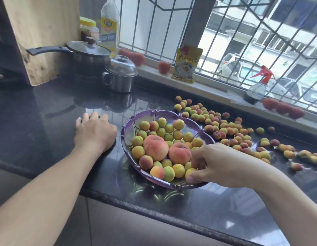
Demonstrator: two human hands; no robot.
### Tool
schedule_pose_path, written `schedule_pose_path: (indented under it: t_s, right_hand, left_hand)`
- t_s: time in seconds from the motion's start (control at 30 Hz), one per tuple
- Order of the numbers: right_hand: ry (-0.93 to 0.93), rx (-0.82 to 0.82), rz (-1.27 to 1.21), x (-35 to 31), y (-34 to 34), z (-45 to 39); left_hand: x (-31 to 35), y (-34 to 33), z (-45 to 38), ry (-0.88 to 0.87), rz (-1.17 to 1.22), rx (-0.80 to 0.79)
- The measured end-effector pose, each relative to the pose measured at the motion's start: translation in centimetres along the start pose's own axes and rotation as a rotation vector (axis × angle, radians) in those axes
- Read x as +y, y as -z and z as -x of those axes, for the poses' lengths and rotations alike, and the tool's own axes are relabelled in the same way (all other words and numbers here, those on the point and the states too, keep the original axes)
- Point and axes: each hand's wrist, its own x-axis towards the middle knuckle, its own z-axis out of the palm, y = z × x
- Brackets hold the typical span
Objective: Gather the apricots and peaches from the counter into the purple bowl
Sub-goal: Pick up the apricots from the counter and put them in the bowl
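Observation:
The purple bowl [188, 119] sits on the dark counter, holding two peaches [155, 147] and several small apricots [178, 170]. My right hand [218, 164] is over the bowl's near right rim, fingers curled round an apricot [189, 172] that lies among the fruit in the bowl. My left hand [94, 131] rests flat on the counter just left of the bowl. Several loose apricots [225, 127] lie scattered on the counter to the right of the bowl, up to the window ledge.
A lidded steel pot [120, 75] and a saucepan [88, 54] stand behind the bowl at the back left, beside an oil bottle [109, 23]. On the window ledge are red fruits [164, 67], a yellow packet [187, 63] and a spray bottle [257, 86]. The counter edge [154, 208] runs near me.

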Motion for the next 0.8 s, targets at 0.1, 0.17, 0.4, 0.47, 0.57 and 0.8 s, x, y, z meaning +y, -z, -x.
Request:
schedule_pose_path:
  t_s: [0.1,0.17,0.4,0.47,0.57,0.8]
  right_hand:
    - [0.002,-0.019,-0.019,0.0,0.3,-0.1]
    - [0.008,-0.027,-0.024,-0.2,0.3,-0.2]
    - [0.023,-0.058,0.007,-0.3,0.6,-0.2]
    - [0.007,-0.020,-0.067,0.6,1.4,-0.1]
    - [-0.040,0.234,-0.340,3.5,3.2,-1.2]
    - [-0.306,0.519,-0.435,12.4,0.7,-11.9]
  left_hand:
    - [0.0,0.0,0.0,-0.004,-0.002,0.001]
    - [0.0,-0.1,0.0,-0.003,0.003,0.000]
    - [-0.1,-0.3,0.0,-0.008,0.011,0.005]
    - [-0.2,-0.4,0.0,-0.015,0.022,0.020]
    - [0.0,-0.2,0.0,-0.014,-0.002,0.022]
    - [0.5,0.4,-0.5,-0.025,-0.107,0.003]
